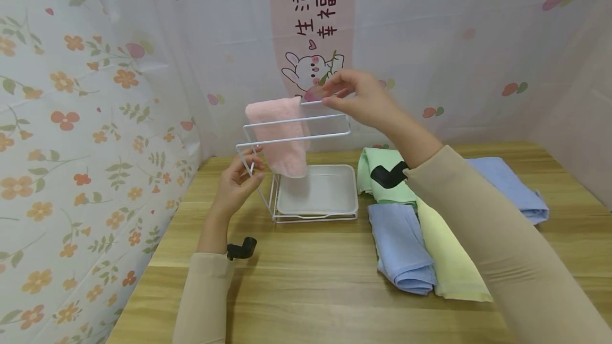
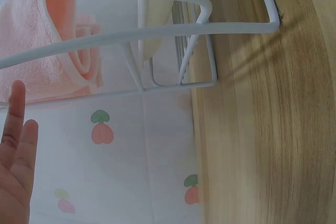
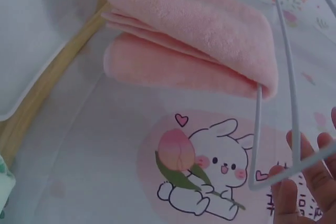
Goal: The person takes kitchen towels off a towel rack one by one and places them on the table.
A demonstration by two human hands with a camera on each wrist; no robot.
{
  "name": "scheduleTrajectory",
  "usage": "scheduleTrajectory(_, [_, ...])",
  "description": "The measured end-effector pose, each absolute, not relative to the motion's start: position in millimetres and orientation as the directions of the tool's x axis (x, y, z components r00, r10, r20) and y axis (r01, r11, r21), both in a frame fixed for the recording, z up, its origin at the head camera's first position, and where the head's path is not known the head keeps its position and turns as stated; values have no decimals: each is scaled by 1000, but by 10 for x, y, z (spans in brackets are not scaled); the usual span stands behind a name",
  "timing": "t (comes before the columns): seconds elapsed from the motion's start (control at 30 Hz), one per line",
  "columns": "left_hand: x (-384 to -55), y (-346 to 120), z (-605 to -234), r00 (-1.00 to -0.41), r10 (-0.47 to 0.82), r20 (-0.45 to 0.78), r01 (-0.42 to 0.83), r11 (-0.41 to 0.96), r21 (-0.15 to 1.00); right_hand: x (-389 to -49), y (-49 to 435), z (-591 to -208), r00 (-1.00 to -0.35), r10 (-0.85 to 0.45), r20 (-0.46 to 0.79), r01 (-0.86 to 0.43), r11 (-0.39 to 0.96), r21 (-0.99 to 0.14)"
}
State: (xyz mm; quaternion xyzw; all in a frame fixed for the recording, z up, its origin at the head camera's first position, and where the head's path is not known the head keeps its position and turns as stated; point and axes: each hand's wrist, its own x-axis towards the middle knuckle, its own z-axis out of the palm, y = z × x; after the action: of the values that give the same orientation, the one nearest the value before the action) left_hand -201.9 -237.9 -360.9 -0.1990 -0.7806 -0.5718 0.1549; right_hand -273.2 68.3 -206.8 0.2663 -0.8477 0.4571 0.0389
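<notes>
A folded pink towel (image 1: 274,110) hangs over the back rail of a white wire rack (image 1: 298,140), toward its left end. Beside the rack's left uprights is my left hand (image 1: 236,179), thumb in front and fingers reaching behind. Its fingers (image 2: 16,124) look extended below the towel in the left wrist view. My right hand (image 1: 360,97) is at the right end of the back rail, fingertips right by the wire. From the right wrist, its fingers (image 3: 310,169) appear fairly straight behind the rail corner. The towel's layers (image 3: 184,61) show from that side.
A white tray (image 1: 317,195) sits in the rack's base. To the right on the wooden table (image 1: 306,280) lie a green cloth (image 1: 377,174), a yellow cloth (image 1: 451,259), a blue cloth (image 1: 401,246) and another blue cloth (image 1: 509,182). A printed curtain (image 1: 430,31) stands behind.
</notes>
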Motion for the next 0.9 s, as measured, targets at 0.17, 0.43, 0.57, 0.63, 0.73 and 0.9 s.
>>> scheduleTrajectory(0.17, [-2015,-2379,-3620,-875,134,464,483,281,829,-2859,465,-2033,-834,-464,299,-505,423,-752])
scheduleTrajectory(0.43, [-2021,-2379,-3611,-866,131,483,500,264,825,-3011,182,-1997,-802,-548,239,-522,446,-727])
scheduleTrajectory(0.57, [-2016,-2390,-3612,-873,136,468,487,282,827,-3081,83,-2009,-787,-590,181,-535,506,-677])
scheduleTrajectory(0.63, [-2012,-2396,-3613,-874,138,465,485,287,826,-3100,45,-2012,-779,-604,167,-547,525,-652])
scheduleTrajectory(0.73, [-2014,-2400,-3611,-873,140,467,487,282,827,-3122,1,-2015,-772,-616,157,-558,538,-632])
scheduleTrajectory(0.9, [-2018,-2397,-3608,-874,145,464,486,275,830,-3132,-25,-2034,-786,-608,113,-535,577,-617])
